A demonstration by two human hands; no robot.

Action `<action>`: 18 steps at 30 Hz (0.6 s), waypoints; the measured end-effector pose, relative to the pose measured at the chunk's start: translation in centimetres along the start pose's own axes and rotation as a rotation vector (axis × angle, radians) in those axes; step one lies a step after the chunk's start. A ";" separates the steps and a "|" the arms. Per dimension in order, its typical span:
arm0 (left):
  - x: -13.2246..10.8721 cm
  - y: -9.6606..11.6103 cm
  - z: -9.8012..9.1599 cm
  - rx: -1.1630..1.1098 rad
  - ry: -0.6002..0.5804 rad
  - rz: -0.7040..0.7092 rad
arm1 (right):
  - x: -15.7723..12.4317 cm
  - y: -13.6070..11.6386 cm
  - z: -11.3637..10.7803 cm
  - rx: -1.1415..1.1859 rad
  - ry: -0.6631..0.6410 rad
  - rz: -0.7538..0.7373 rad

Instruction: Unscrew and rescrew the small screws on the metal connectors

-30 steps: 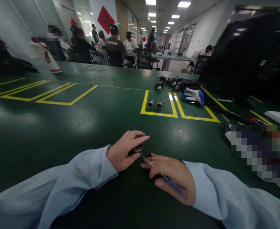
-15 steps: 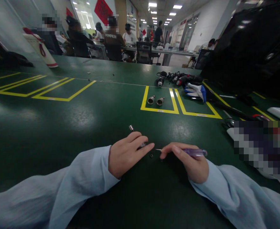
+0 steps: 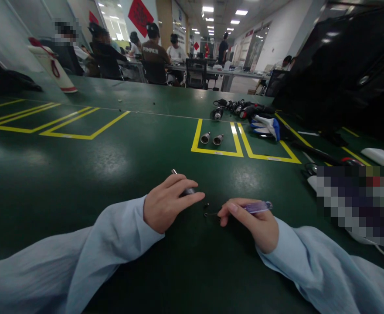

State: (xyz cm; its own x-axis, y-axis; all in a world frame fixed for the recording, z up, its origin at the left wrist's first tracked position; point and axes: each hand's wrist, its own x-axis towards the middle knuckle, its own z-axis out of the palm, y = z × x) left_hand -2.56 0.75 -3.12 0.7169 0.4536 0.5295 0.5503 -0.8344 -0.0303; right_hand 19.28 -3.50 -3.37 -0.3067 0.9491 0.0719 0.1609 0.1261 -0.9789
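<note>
My left hand [image 3: 169, 203] is closed over a slim metal rod-like part [image 3: 174, 172]; its end sticks out above the knuckles, and most of it lies hidden under the fingers. In my right hand [image 3: 249, 220] is a small screwdriver with a clear purple handle [image 3: 256, 207], its thin shaft pointing left. The tip of that shaft meets a tiny dark ring [image 3: 205, 214] on the green table. Just above the ring lies another tiny metal piece [image 3: 206, 205], close to my left fingertips.
Two metal cone-shaped parts [image 3: 218, 139] lie inside a yellow-taped box on the table [image 3: 129, 244]. Behind are cabled tools [image 3: 240, 108] and a blue-white glove [image 3: 266, 127]. A white container [image 3: 56, 69] stands far left. People sit at desks beyond.
My left hand has shifted slightly left and up, away from the tiny pieces. The screwdriver tip has come down to the ring. A second tiny piece now shows beside it.
</note>
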 end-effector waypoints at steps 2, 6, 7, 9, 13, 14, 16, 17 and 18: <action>0.0 -0.3 -0.1 -0.079 0.022 -0.079 | 0.1 -0.4 0.1 -0.056 0.002 -0.007; 0.2 -0.2 -0.6 -0.511 0.037 -0.350 | 0.3 -0.6 0.4 -0.166 0.036 -0.037; 0.3 -0.1 -0.8 -0.663 0.036 -0.457 | 0.3 -0.6 0.5 -0.180 0.049 -0.023; 0.6 0.1 -1.0 -0.955 0.027 -0.672 | 0.3 -0.5 0.8 -0.177 0.073 0.015; 1.0 0.4 -1.4 -1.270 0.025 -0.917 | 0.3 -0.4 1.1 -0.074 0.086 -0.098; 1.0 0.4 -1.5 -1.305 0.012 -0.944 | 0.2 -0.4 1.1 -0.044 0.082 -0.168; 1.0 0.5 -1.5 -1.358 -0.027 -0.978 | 0.1 -0.5 0.9 -0.011 0.062 -0.299; 1.0 0.5 -1.5 -1.373 -0.040 -0.986 | -0.1 -0.7 0.9 -0.015 0.048 -0.348; 0.9 0.5 -1.5 -1.380 -0.042 -0.990 | -0.2 -0.8 0.8 -0.030 0.038 -0.385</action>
State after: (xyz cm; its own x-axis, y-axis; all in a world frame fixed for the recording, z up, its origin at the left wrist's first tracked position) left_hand -2.27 0.26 -1.38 0.3758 0.9175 -0.1302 0.0225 0.1314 0.9911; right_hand 18.43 -4.01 -2.74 -0.3152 0.8405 0.4407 0.0679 0.4831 -0.8729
